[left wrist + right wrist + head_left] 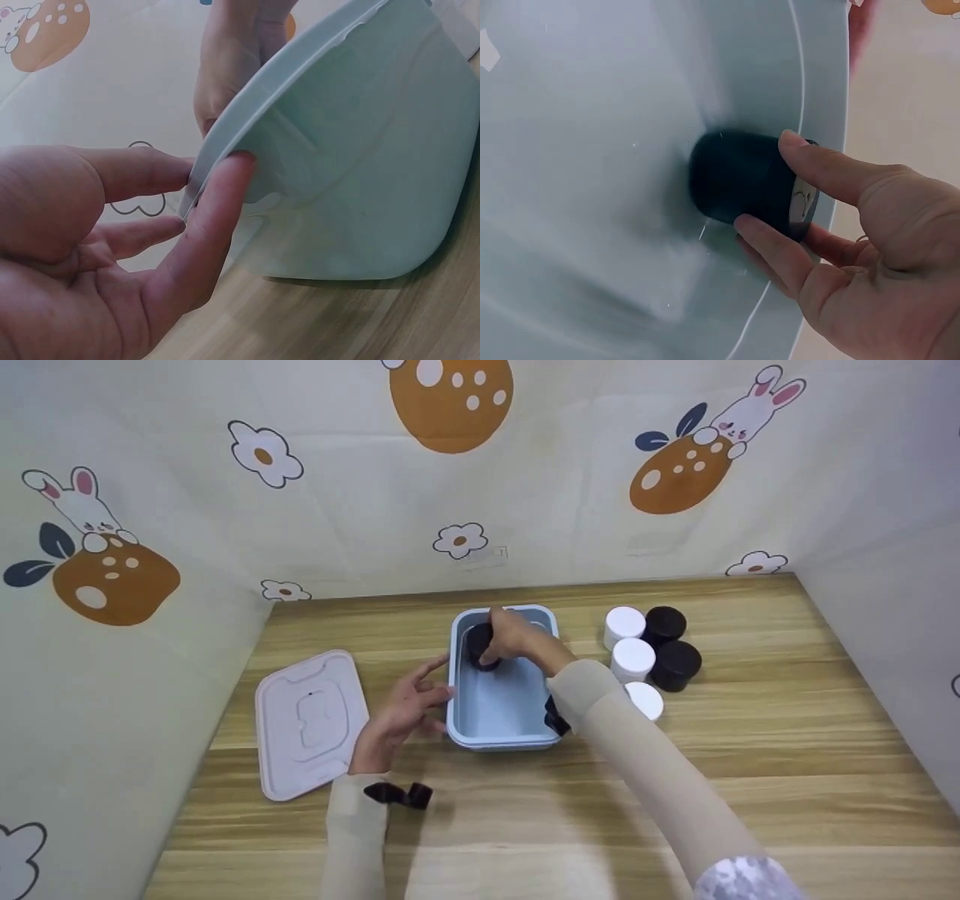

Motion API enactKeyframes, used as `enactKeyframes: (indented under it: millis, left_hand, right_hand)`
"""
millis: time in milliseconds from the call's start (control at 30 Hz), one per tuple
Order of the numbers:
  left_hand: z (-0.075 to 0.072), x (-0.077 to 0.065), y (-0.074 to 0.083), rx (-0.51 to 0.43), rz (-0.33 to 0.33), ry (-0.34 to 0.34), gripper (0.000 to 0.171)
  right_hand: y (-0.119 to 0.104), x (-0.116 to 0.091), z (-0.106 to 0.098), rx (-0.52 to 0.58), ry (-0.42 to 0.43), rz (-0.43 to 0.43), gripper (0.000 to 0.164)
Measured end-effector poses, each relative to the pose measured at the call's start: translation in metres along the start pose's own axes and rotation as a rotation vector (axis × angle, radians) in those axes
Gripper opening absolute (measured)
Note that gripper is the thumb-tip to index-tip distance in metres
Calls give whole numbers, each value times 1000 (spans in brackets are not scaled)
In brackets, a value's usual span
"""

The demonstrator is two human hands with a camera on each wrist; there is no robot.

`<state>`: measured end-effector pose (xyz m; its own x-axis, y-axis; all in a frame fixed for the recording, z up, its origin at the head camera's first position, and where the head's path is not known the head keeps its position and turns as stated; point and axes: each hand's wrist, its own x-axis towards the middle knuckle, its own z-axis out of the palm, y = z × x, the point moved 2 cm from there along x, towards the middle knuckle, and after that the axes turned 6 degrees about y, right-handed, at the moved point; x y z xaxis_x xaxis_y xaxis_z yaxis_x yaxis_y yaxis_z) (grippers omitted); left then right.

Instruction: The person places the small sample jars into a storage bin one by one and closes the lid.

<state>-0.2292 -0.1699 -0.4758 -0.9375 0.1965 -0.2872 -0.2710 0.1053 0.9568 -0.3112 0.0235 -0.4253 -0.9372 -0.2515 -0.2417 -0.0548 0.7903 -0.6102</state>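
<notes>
A light blue plastic box [501, 701] stands uncovered on the wooden table. Inside it, near the far left corner, my right hand [514, 634] grips a small black jar [742, 180] between thumb and fingers. The right wrist view shows the jar close to the box's inner wall, a shiny patch on its end. At the box's left side is my left hand [409, 701]. Seen from the left wrist, its thumb and fingertips pinch the rim [225, 131] from either side. Part of the black jar is hidden behind the right fingers in the head view.
Right of the box stand white jars [632, 658] in a column, the nearest partly behind the right sleeve. Two black jars [676, 664] stand beside them. A pale lid [311, 727] lies at the left. A patterned cloth wall [360, 525] rises behind the table.
</notes>
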Motion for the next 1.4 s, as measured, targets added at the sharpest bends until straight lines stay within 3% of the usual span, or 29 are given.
enactKeyframes:
  millis: [300,433,567,733,1100,1400]
  left_hand:
    - [2,0,0,-31,2,-11,68]
    - [1,-1,1,-21,7,-11,68]
    - [0,0,1,-12,4,-1,67]
    - [0,0,-1,-9,-5,1,66]
    - [-2,-1,1,-14,14,13,67]
    - [0,0,-1,-6,7,16,67]
  right_hand:
    - [3,-6,-9,58,-39,-18,66]
    - [4,-12,-17,66,-37,-65,68]
    - [5,-20,-26,105,13,-135,67]
    - [9,-34,-39,260,55,-215,65]
    - [25,-77,-72,460,167,-280,62]
    - [64,-107,-90,526,305,-294,51]
